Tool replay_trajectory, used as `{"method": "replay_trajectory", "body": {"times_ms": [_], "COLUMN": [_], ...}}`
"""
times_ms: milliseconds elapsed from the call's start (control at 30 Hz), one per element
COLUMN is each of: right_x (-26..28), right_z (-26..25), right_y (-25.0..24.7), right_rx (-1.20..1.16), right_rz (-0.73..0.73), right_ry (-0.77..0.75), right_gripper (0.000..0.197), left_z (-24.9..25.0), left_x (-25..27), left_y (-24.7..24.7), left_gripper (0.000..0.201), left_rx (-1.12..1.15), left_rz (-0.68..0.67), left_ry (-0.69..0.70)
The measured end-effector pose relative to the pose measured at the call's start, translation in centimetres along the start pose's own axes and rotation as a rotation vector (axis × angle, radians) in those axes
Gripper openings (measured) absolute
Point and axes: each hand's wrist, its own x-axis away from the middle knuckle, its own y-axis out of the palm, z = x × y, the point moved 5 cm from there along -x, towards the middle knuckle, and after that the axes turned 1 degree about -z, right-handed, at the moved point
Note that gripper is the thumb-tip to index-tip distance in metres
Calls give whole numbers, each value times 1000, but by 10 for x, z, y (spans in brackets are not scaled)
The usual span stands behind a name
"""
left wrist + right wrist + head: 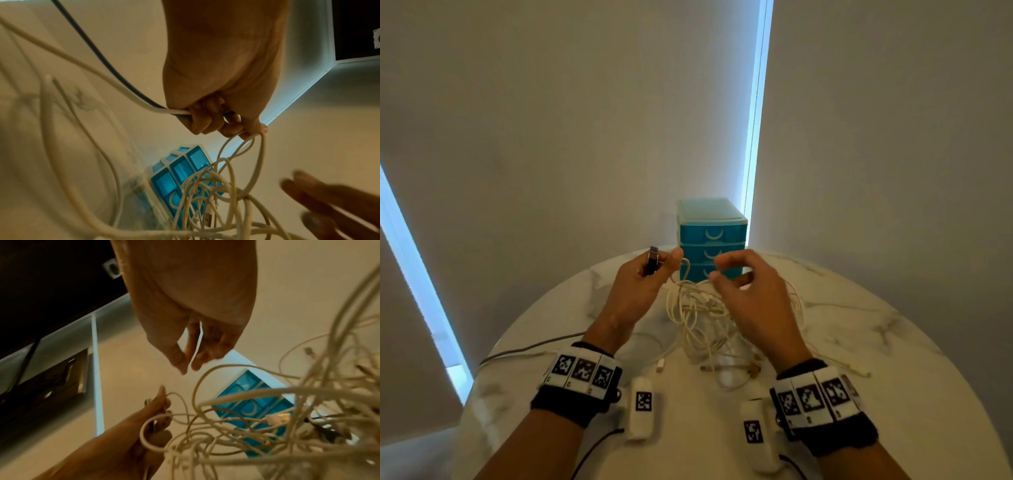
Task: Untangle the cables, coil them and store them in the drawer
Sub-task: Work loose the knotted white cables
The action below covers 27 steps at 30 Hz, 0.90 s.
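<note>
A tangle of white cables (702,315) lies on the round marble table (859,377), in front of a small blue drawer unit (710,236) whose three drawers are closed. My left hand (643,277) is raised over the tangle and grips a grey cable (102,56) and a white one (61,53) in its curled fingers; a dark plug (652,259) sticks up from the fist. A white loop (252,146) hangs from its thumb and forefinger. My right hand (743,284) hovers just right of it, fingers loosely bent (185,363), holding nothing.
A grey cable (530,349) trails off the table's left edge. Loose plug ends (722,368) lie near the front of the tangle. The drawer unit stands at the table's far edge against white window blinds (585,120).
</note>
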Motion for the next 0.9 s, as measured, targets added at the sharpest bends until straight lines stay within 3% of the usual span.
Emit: {"method": "replay_trajectory", "body": {"times_ms": [67,133,200,333,500,667,800,900], "right_x": [-1,-7,-15,-24,-13,-12,0,2], "right_z": [-4,0,9,21,32,13,3,10], "right_y": [27,46,54,47,49,32,46,48], "right_rx": [61,117,128,140,211,206,441,543], "right_rz": [-194,-295,-301,-213,-428,-209,-396,-469], "right_ry": [-22,-23,11,-5,77,96,79,121], "right_gripper": [37,45,43,11,26,15,52,42], "left_z": [-1,-4,-8,-8,-14,-20,-17,-14], "left_x": [1,-1,-4,-9,-13,-11,-12,-11], "left_y": [1,-1,-5,-15,-28,-27,-29,-31], "left_gripper": [37,43,46,43,41,41,41,37], "left_rx": [21,39,72,144,356,480,548,583], "left_rz": [-10,-2,8,62,170,195,165,164], "left_ry": [4,-9,-20,-62,-118,-157,-175,-172]}}
